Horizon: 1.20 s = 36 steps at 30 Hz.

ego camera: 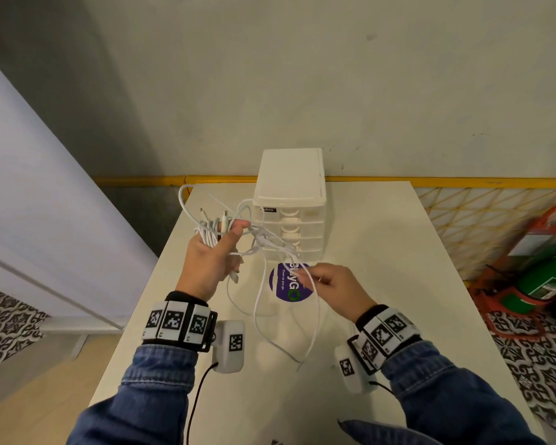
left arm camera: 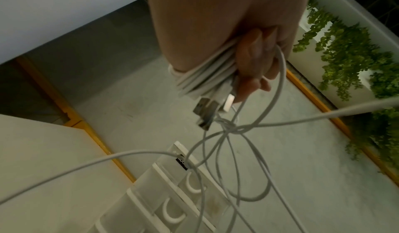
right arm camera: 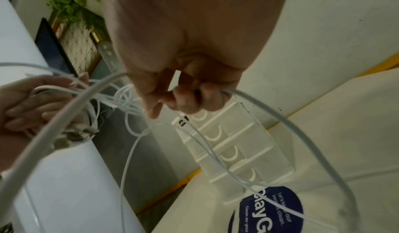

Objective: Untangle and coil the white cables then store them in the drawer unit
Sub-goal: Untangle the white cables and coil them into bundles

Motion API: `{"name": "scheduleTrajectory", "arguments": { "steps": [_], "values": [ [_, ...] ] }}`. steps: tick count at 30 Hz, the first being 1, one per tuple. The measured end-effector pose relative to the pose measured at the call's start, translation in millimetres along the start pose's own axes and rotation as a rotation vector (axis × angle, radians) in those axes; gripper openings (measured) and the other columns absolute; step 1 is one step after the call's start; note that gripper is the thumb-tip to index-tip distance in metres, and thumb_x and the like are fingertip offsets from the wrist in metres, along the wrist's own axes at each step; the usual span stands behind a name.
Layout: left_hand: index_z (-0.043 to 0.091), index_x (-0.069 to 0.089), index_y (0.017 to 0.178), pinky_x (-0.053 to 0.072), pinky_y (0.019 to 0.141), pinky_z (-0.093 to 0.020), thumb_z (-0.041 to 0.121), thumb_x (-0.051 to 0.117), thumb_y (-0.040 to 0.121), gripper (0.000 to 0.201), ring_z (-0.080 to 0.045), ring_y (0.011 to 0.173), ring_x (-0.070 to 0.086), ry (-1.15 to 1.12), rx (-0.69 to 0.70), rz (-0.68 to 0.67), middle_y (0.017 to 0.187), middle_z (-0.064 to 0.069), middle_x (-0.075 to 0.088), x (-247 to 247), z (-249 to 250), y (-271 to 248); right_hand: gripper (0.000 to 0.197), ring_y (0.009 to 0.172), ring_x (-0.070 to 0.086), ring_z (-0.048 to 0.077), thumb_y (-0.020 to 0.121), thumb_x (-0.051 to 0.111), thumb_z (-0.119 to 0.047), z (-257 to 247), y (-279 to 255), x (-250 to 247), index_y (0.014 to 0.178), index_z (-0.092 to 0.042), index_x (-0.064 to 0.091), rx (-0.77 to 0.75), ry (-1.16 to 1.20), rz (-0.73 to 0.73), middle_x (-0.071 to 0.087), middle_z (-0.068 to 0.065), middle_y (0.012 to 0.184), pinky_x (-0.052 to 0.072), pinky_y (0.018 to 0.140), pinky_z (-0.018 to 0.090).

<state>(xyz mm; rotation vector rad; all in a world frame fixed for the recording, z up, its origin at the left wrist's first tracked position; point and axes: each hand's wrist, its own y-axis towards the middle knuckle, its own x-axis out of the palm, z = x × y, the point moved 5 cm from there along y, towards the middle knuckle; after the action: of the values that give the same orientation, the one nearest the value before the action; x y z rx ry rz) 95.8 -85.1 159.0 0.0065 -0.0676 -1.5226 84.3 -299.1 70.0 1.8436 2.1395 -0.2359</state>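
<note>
Above the desk [ego camera: 382,252], the left hand [ego camera: 206,261] clenched a bundle of white cables [ego camera: 210,234], loose strands trailing in a tangle to the right hand [ego camera: 337,284], which pinched 1 strand. The drawer unit [ego camera: 291,203] stood at the desk's far edge, its drawers closed.

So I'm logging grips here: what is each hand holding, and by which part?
Left hand grips the white cables at their coiled bundle; right hand pinches one loose strand of the cables.
</note>
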Motion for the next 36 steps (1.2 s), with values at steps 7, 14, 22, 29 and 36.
{"name": "scheduleTrajectory", "arguments": {
  "steps": [7,14,22,29,36],
  "values": [
    [0.016,0.072,0.083,0.044,0.043,-0.019,0.055,0.078,0.061,0.046,-0.01,0.036,0.043,-0.112,0.0,-0.28,0.047,0.002,0.057,16,-5,-5,0.013,0.042,0.051,0.014,0.091,0.052,-0.005,-6,6,5,0.099,-0.007,0.062,0.149,0.119,-0.128,0.06,-0.004,0.055,0.037,0.041,0.022],
    [0.016,0.074,0.079,0.031,0.038,-0.019,0.049,0.079,0.065,0.037,-0.01,0.029,0.03,-0.032,-0.047,-0.52,0.037,0.005,0.042,32,-16,-10,0.068,0.054,0.065,0.015,0.086,0.06,0.0,-6,7,15,0.135,-0.032,0.025,0.179,0.207,-0.099,0.071,0.0,0.068,0.049,0.054,0.021],
    [0.008,0.075,0.084,0.028,0.037,-0.015,0.008,0.067,0.078,0.01,-0.012,0.031,0.026,0.048,-0.14,-0.559,0.044,-0.004,0.038,36,-23,-14,0.047,0.063,0.068,0.015,0.085,0.057,0.009,-9,12,2,0.129,-0.008,0.05,0.121,0.388,0.018,0.072,0.006,0.072,0.054,0.061,0.021],
    [0.018,0.075,0.083,0.035,0.047,-0.024,0.027,0.075,0.079,0.01,-0.019,0.048,0.04,0.273,-0.067,-0.245,0.063,-0.015,0.058,12,-29,0,0.024,0.067,0.068,0.007,0.084,0.058,0.009,-10,16,-23,0.097,-0.011,0.063,0.028,0.413,0.223,0.074,-0.008,0.076,0.051,0.06,0.017],
    [0.012,0.055,0.061,0.033,0.039,-0.015,0.036,0.073,0.08,0.036,-0.003,0.039,0.044,0.5,-0.081,-0.187,0.045,0.007,0.051,13,-41,3,0.022,0.084,0.067,0.016,0.088,0.051,0.003,-25,16,-18,0.097,-0.011,0.065,-0.002,0.42,0.098,0.072,0.003,0.086,0.052,0.078,0.024]
  ]
}}
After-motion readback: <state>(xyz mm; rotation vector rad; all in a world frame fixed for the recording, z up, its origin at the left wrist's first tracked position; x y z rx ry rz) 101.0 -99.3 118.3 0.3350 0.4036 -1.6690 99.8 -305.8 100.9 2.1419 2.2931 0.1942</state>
